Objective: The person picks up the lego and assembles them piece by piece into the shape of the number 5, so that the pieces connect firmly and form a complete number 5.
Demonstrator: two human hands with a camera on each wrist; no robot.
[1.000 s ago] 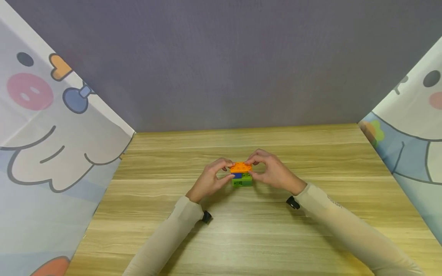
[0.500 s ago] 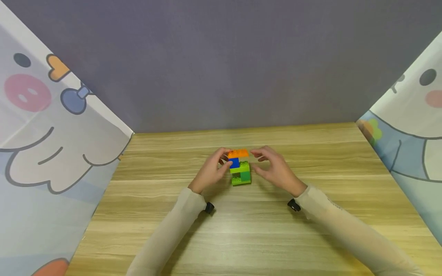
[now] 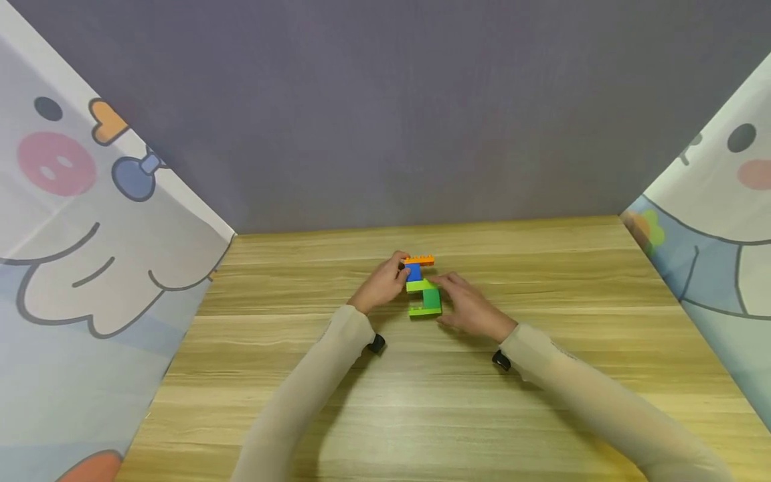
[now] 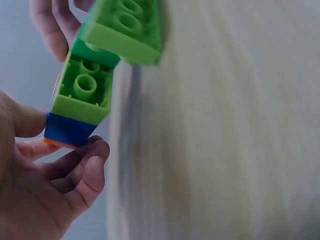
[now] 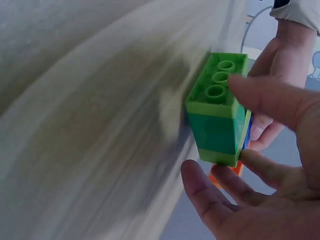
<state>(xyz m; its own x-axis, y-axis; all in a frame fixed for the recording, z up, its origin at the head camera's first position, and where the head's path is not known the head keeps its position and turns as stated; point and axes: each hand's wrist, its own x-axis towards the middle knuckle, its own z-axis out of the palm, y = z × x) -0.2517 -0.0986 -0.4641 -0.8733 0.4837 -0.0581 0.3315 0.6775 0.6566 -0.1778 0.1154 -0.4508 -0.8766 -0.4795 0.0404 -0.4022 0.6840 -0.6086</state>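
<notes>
A stack of toy building bricks (image 3: 414, 272) is tilted, its hollow underside showing in the right wrist view. From the top come an orange brick (image 3: 421, 260), a blue brick (image 3: 413, 272) at left, a lime brick (image 3: 417, 286), a green brick (image 3: 431, 298) at right and a bottom lime brick (image 5: 217, 87). My left hand (image 3: 382, 284) pinches the stack at the blue and orange bricks. My right hand (image 3: 470, 308) is at its right side, fingertips by the middle lime brick. Its blurred thumb overlaps the bottom lime brick in the right wrist view; contact there is unclear.
A wood-grain table (image 3: 458, 415) lies beneath the hands. Behind it rises a grey wall (image 3: 421, 120), with cartoon-printed panels (image 3: 78, 268) to the left and right. Each wrist wears a small black device (image 3: 376, 344).
The brick stack has tipped, its orange top moving away from me. My left hand went with it, farther forward. My right hand left the orange brick, then came in lower beside the lime bricks.
</notes>
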